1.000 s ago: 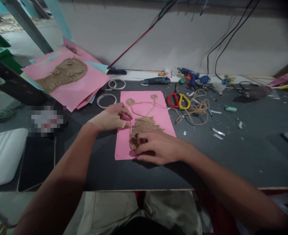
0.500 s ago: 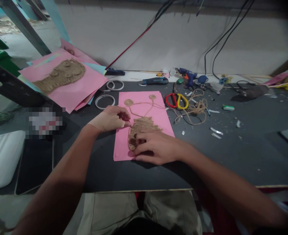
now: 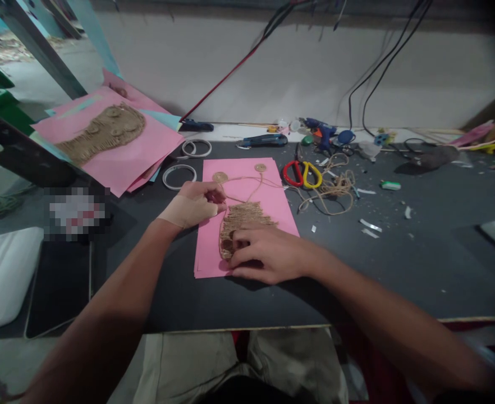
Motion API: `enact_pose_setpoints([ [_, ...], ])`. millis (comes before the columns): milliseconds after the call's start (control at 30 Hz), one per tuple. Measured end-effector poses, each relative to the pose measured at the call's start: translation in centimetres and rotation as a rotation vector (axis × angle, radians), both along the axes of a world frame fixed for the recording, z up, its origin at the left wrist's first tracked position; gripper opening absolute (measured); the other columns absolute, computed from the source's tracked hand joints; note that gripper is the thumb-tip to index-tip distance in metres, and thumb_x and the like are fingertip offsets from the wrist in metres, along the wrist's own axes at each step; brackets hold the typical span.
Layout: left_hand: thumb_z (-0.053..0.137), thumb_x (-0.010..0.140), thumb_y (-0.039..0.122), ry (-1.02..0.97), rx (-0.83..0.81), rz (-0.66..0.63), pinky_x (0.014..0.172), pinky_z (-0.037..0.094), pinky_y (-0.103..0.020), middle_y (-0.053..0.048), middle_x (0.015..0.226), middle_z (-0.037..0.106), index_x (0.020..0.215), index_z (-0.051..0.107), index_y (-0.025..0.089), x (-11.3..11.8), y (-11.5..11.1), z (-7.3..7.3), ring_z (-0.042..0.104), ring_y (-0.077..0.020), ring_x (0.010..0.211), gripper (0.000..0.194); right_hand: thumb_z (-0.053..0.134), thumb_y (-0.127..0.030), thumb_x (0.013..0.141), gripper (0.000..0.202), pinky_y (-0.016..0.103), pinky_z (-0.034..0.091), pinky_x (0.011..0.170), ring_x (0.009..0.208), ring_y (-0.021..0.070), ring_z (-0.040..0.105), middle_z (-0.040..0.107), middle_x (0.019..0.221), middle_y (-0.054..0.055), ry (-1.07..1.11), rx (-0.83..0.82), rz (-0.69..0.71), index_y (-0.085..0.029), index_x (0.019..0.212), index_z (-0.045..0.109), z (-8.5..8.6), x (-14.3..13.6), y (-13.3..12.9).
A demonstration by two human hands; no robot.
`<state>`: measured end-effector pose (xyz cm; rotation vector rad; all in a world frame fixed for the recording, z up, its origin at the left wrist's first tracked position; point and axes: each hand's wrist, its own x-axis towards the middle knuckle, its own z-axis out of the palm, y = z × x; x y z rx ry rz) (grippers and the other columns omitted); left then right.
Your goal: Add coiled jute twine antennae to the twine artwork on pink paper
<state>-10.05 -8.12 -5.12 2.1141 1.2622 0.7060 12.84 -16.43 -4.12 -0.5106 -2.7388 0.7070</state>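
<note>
Your pink sheet point(image 3: 209, 249) lies flat on the dark worktop point(image 3: 399, 269) in front of you, and the twine figure point(image 3: 250, 214) is on its middle and lower part, with close rows of twine running across it. Your left hand point(image 3: 195, 205), with a beige wrap around its palm, is at the sheet's left edge. Its grip is closed, thumb and finger pinching the twine strand point(image 3: 220, 230) beside the figure's upper left side.

Your right hand point(image 3: 273, 255) rests over the lower right of the sheet, fingers bent and fingertips down on the lower part of the figure. You have that grip curled, but whether it pinches anything is hidden.

Near the top of the sheet you have two flat coils, the left coil point(image 3: 219, 177) and the right coil point(image 3: 260, 168), with loose twine curving below them. Just right of the sheet's upper part are the scissors point(image 3: 293, 174), with one red and one yellow handle, and beside them the twine tangle point(image 3: 344, 191). The blue cutter point(image 3: 264, 140) lies beyond the sheet's top edge, and the blue glue gun point(image 3: 325, 134) beyond it to the right. Left of the sheet's top you have the white ring point(image 3: 164, 177); farther left is the paper stack point(image 3: 125, 163), bearing the larger twine piece point(image 3: 123, 126).
</note>
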Motion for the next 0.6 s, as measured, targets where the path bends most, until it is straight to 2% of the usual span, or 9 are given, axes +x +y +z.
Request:
enact_pose_setpoints([
  [600,0.078,0.076,0.027,-0.036,-0.012,-0.029,0.07,0.051,-0.03,-0.006,0.084,0.077,0.086,0.076,0.016,0.66,-0.17,-0.15,0.063,-0.0151,0.071,0.015,0.057,-0.037,0.106,0.03,0.029,0.038,0.074,0.086,0.0168,0.055,0.066,0.099,0.008,-0.005,0.009,0.0,-0.021,0.116,0.08,-0.11,-0.04,0.04],
])
